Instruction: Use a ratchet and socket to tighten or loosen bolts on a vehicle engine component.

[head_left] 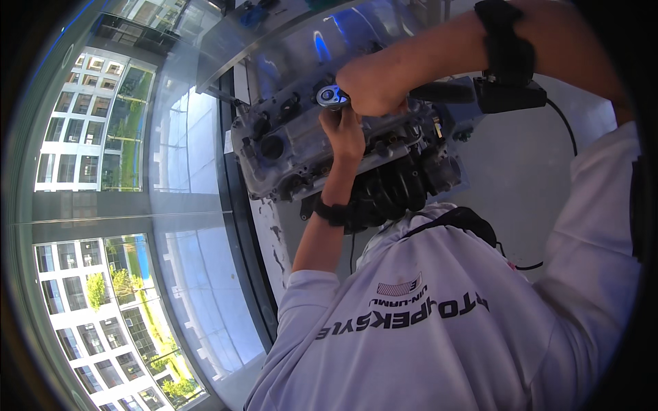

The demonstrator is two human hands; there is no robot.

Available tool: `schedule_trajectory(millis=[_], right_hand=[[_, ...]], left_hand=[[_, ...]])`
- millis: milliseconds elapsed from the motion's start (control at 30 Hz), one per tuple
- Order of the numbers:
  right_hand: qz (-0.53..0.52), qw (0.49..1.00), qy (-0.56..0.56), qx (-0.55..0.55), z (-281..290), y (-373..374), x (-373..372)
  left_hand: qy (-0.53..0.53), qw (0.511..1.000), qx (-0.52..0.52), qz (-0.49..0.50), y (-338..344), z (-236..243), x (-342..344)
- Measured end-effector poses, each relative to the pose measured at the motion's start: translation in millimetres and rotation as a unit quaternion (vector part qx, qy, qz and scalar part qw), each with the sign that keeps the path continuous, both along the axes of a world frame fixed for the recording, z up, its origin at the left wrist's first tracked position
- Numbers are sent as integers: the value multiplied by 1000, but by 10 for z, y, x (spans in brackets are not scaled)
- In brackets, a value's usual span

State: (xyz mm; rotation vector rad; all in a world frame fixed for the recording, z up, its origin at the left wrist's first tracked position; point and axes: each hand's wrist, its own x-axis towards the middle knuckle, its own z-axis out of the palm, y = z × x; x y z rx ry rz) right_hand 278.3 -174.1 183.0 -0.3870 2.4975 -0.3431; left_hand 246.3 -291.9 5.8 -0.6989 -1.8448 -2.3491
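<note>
A ratchet wrench (pixel 332 96) with a shiny round head is held over a car engine (pixel 301 137). My right hand (pixel 373 85) is closed round the wrench just behind its head, and a black grip (pixel 442 92) sticks out to the right of that hand. My left hand (pixel 344 133) reaches up from below, its fingers pinched at the underside of the wrench head. Whatever sits beneath the head is hidden by the fingers. The engine's grey cover lies under both hands, with a dark round cap (pixel 272 146) to their left.
Black curved intake pipes (pixel 394 185) run along the engine's near side. A clear panel (pixel 322 48) rises behind it. Tall windows (pixel 89 130) fill the left. A black box (pixel 510 94) with a cable hangs at my right wrist strap. Grey floor (pixel 521 164) shows at right.
</note>
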Motion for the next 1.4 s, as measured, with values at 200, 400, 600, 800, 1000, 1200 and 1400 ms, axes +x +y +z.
schedule_trajectory(millis=[200, 400, 600, 800, 1000, 1200, 1400], right_hand=[[-139, 965, -149, -165, 170, -164, 138], [426, 797, 372, 211, -69, 213, -199], [240, 924, 199, 220, 106, -165, 90], [311, 901, 100, 285, 184, -306, -203], [261, 925, 213, 175, 73, -239, -110], [86, 987, 58, 127, 393, -52, -160], [17, 993, 113, 33, 133, -137, 103]], left_hand=[[121, 982, 83, 121, 124, -419, -32], [-143, 964, -15, -223, 40, 59, 28], [72, 994, -29, 79, 329, -181, 235], [-100, 991, -5, -86, 6, -72, 18], [117, 988, 12, 98, 323, -74, 78], [72, 990, -111, 44, 270, 112, 329], [12, 992, -66, 104, 217, 165, 253]])
